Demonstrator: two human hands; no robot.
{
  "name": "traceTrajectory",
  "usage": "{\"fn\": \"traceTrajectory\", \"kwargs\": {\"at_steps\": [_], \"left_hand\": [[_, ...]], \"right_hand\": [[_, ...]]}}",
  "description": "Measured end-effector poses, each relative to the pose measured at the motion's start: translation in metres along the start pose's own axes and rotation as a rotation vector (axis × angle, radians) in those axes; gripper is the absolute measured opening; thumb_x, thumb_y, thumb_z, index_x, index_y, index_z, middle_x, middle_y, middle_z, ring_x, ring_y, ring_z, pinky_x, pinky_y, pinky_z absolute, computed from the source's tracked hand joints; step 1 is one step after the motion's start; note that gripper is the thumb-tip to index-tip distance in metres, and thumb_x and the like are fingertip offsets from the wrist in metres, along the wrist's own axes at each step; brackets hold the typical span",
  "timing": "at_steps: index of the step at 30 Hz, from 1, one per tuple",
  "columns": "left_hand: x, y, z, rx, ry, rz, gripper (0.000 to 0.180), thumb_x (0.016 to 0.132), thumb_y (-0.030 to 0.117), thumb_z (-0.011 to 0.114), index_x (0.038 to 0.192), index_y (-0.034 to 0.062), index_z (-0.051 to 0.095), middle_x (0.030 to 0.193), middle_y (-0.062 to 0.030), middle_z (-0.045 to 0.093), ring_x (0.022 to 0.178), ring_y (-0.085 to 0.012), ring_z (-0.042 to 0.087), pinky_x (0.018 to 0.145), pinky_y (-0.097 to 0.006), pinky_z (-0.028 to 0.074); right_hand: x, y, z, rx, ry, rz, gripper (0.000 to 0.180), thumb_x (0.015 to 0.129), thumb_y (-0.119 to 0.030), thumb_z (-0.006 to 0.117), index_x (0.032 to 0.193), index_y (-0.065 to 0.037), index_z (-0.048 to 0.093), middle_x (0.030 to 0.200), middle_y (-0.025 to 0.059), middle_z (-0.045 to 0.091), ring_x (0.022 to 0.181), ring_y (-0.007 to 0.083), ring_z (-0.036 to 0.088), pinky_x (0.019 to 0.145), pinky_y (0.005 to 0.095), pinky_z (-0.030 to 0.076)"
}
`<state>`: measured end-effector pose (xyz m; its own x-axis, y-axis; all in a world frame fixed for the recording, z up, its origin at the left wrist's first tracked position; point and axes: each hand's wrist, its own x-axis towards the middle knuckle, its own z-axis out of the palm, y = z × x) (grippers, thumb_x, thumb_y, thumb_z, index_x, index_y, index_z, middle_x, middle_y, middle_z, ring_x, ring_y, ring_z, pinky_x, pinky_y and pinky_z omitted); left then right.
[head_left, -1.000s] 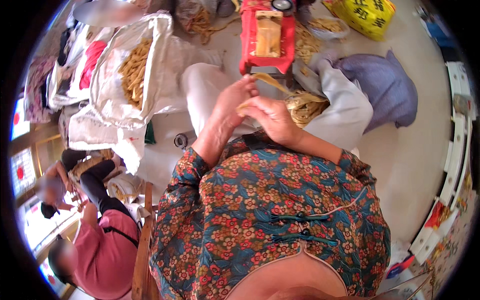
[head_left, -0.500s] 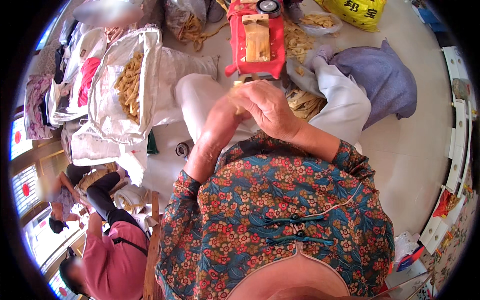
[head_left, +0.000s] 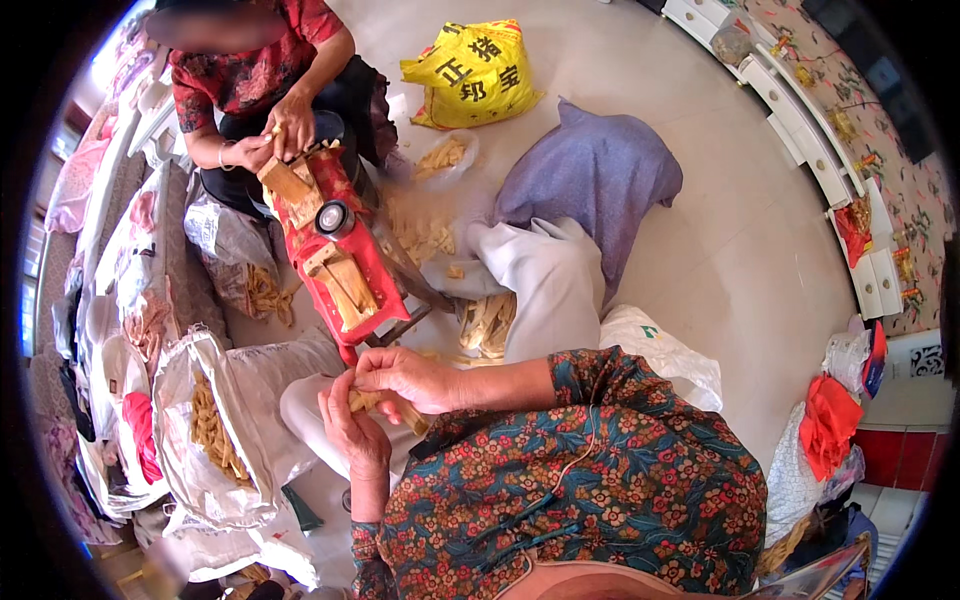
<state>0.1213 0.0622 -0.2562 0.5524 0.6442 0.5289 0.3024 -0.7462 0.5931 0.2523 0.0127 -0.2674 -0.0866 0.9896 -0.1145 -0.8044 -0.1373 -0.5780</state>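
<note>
Red-shirted co-worker [head_left: 250, 75] newly visible, eleven o'clock; my left hand [head_left: 357, 437] and right hand [head_left: 415, 380] pinch a thin, leathery-looking tan strip [head_left: 366, 401], work seemingly unbroken.

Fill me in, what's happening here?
The person's left hand and right hand pinch a tan strip above the lap. Ahead, a red-draped bench bears a wooden block. At its far end, a co-worker handles a small tan piece. An open white sack at left holds more tan pieces.
</note>
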Motion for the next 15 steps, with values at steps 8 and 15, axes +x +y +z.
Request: {"fn": "traceTrajectory", "kwargs": {"at_steps": [8,15], "left_hand": [[-0.001,-0.006,-0.003,-0.142,-0.06,-0.108,0.018,0.086,0.016,0.049,0.095,0.0011,0.051,0.091,-0.0116,0.05,0.087,-0.0232,0.05,0.078,-0.033,0.041],[0.005,0.0,-0.01,-0.648,-0.251,-0.48,0.02,0.093,0.016,0.044,0.104,0.001,0.051,0.095,-0.0045,0.048,0.09,-0.0115,0.046,0.081,-0.026,0.037]], "right_hand": [[-0.024,-0.009,0.01,-1.511,0.073,-0.653,0.023,0.088,-0.024,0.058,0.085,-0.003,0.05,0.07,0.0144,0.055,0.063,0.0348,0.058,0.052,0.0423,0.044],[-0.015,-0.03,0.001,-1.18,0.044,-0.655,0.024,0.088,-0.026,0.059,0.08,-0.002,0.059,0.062,0.01,0.056,0.057,0.0206,0.057,0.051,0.0339,0.043]]}}
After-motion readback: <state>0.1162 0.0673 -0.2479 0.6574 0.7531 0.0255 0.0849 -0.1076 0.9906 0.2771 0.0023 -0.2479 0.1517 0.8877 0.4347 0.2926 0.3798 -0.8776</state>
